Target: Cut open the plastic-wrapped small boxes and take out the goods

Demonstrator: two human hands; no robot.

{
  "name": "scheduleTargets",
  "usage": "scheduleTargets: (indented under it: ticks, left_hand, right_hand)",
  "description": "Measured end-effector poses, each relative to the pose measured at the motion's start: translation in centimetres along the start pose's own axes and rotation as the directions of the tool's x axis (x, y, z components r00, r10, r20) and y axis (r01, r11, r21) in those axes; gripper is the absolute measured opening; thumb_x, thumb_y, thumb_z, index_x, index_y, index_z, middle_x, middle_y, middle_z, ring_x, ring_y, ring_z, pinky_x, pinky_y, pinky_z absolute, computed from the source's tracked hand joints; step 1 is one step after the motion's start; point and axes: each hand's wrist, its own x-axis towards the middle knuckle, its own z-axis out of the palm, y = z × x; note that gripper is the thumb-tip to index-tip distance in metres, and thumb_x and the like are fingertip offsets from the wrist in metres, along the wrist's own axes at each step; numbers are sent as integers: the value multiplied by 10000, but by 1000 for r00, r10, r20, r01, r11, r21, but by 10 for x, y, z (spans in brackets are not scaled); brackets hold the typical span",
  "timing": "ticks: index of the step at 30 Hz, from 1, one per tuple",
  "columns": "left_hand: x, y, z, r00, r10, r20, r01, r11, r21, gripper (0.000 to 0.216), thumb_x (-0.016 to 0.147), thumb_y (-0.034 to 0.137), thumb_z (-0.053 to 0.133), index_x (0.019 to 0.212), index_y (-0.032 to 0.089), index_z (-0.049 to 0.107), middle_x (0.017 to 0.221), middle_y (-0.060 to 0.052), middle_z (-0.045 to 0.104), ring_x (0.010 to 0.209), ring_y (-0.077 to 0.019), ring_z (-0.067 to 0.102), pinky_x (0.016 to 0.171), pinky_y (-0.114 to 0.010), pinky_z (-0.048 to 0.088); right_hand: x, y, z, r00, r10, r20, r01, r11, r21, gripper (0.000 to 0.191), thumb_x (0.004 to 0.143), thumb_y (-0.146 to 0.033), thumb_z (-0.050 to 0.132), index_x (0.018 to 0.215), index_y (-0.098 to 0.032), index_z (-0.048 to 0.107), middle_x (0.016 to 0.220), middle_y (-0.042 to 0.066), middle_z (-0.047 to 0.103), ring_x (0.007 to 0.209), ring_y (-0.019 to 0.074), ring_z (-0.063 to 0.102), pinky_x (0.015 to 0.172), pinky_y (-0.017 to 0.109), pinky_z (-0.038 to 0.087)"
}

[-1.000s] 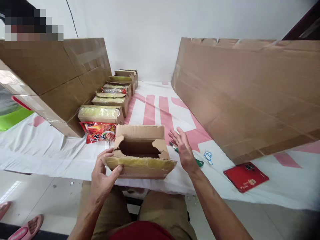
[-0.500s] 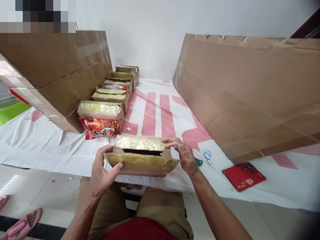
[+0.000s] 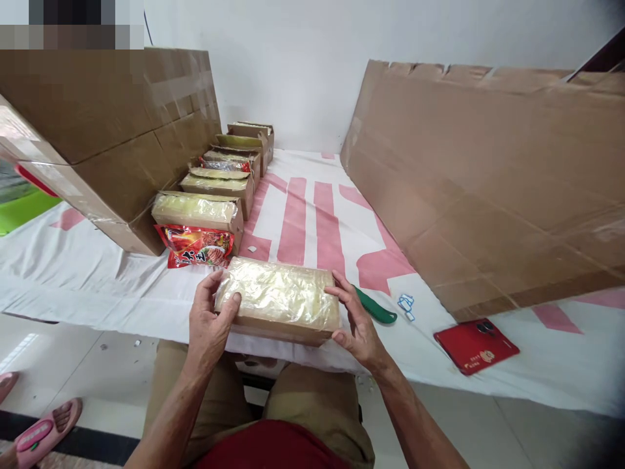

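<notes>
A small cardboard box [image 3: 280,296] lies at the table's near edge, its top covered by shiny, wrinkled clear tape. At its left end, my left hand [image 3: 213,319] grips it with the thumb on the top front corner. My right hand [image 3: 355,319] holds the right end, fingers on the top corner and thumb low at the front. A green curved handle [image 3: 375,306] lies just beyond my right hand, partly hidden. Behind the box on the left, a red printed food packet [image 3: 195,247] leans against another small taped box [image 3: 198,212].
More small boxes [image 3: 217,182] form a row along the big carton wall [image 3: 117,150] on the left. A large cardboard panel [image 3: 483,189] stands on the right. Blue-and-white clips or scraps [image 3: 406,305] and a red phone [image 3: 476,346] lie on the white-and-pink cloth [image 3: 329,228].
The box's flaps stood partly raised with a dark gap between them; now the top is flat and closed. My left thumb has shifted onto the top, and my right thumb now shows at the front.
</notes>
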Motion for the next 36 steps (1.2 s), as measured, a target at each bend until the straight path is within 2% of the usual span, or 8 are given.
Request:
scheduleTargets:
  ticks: [3, 6, 10, 14, 20, 27, 31, 36]
  left_hand:
    - [-6, -1, 4, 998, -62, 12, 63, 998, -20, 652, 803, 544, 761, 1333, 196, 611, 1355, -128, 676, 1295, -307, 617, 1091, -424, 504]
    - [-19, 2, 0, 991, -122, 53, 125, 992, -37, 600, 871, 600, 669, 1298, 180, 643, 1266, -111, 719, 1214, -305, 654, 1039, -415, 525]
    - [-31, 6, -23, 985, -153, -82, 148, 987, -64, 531, 889, 569, 664, 1276, 206, 656, 1186, -73, 737, 1078, -271, 682, 939, -365, 540]
    - [-15, 5, -68, 953, -112, -280, 96, 993, -71, 463, 853, 507, 700, 1186, 187, 686, 1137, -59, 723, 1040, -239, 645, 934, -327, 495]
    - [59, -11, -123, 894, -34, -447, 4, 998, -68, 461, 763, 485, 711, 1094, 165, 703, 995, -22, 691, 925, -201, 603, 888, -320, 475]
    - [119, -48, -118, 882, -30, -469, -19, 995, -100, 480, 733, 578, 714, 976, 164, 689, 912, -24, 671, 855, -199, 595, 836, -339, 504]
    - [108, -60, -117, 847, -24, -531, -26, 996, -87, 527, 832, 653, 649, 1070, 183, 668, 1051, -46, 684, 1025, -230, 617, 972, -370, 490]
    - [79, -74, -106, 811, -33, -584, -55, 990, -131, 645, 836, 659, 672, 1270, 188, 598, 1243, -91, 660, 1174, -251, 615, 1059, -391, 455]
  right_hand:
    - [-3, 1, 4, 998, 59, -24, -58, 998, 27, 753, 895, -762, 646, 1472, -284, 569, 1738, 154, 329, 1587, 390, 356, 1203, 530, 441]
    - [-6, -2, 7, 998, 39, -40, -39, 999, 3, 678, 924, -698, 653, 1444, -268, 583, 1706, 162, 389, 1585, 394, 360, 1229, 544, 406]
    - [-5, -21, 24, 994, -105, -30, 103, 994, -46, 611, 968, -612, 648, 1461, -264, 559, 1727, 163, 347, 1603, 392, 324, 1273, 566, 332]
    - [21, -52, 71, 979, -200, 50, 201, 979, -21, 558, 1008, -507, 639, 1496, -271, 509, 1740, 149, 314, 1604, 350, 336, 1264, 519, 375]
    - [94, -67, 162, 985, -159, 72, 157, 987, 32, 502, 1048, -524, 533, 1476, -262, 537, 1711, 133, 359, 1598, 319, 346, 1285, 530, 349]
    - [121, -38, 199, 991, -128, 44, 124, 987, 100, 745, 1036, -659, 455, 1651, -256, 337, 1732, 139, 331, 1596, 343, 337, 1288, 561, 333]
    - [104, -16, 195, 989, -109, 103, 91, 983, 162, 992, 955, -745, 565, 1712, -256, 150, 1742, 180, 300, 1560, 369, 402, 1194, 545, 466]
    - [91, 10, 202, 989, -67, 131, 46, 986, 160, 1074, 883, -681, 725, 1698, -233, 187, 1695, 222, 369, 1531, 402, 437, 1134, 570, 516]
